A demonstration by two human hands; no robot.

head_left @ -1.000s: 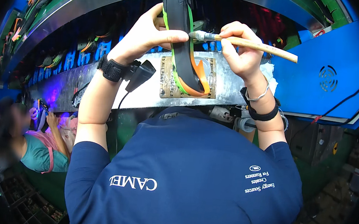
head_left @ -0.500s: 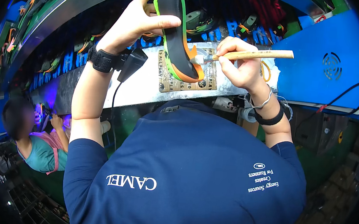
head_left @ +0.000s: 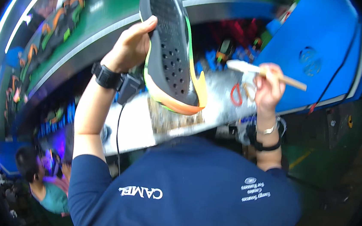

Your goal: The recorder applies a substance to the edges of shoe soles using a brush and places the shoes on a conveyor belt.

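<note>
A shoe sole (head_left: pixel 174 65) is raised over the bench, its hollow side turned up. It has a black inside with round holes, a green edge and an orange, pointed heel rim. My left hand (head_left: pixel 133 44) grips its left side, the thumb lying over the edge; the other fingers are hidden behind the sole. My right hand (head_left: pixel 270 87) closes around a brush (head_left: pixel 296 83) with a wooden handle and a pale, whitish head. The brush head points left, apart from the sole. Motion blurs both hands slightly.
Beneath the sole is a silvery bench (head_left: pixel 135 124) with brown paper and a red ring (head_left: pixel 236 94). A blue machine housing (head_left: pixel 307 46) stands at the right. More soles (head_left: pixel 47 41) lie along a green conveyor (head_left: pixel 108 5). Another person (head_left: pixel 49 192) sits at the lower left.
The sole has turned to show its hollow side and come nearer. My right hand has drawn the brush away from the heel, to the right. The whole view has shifted.
</note>
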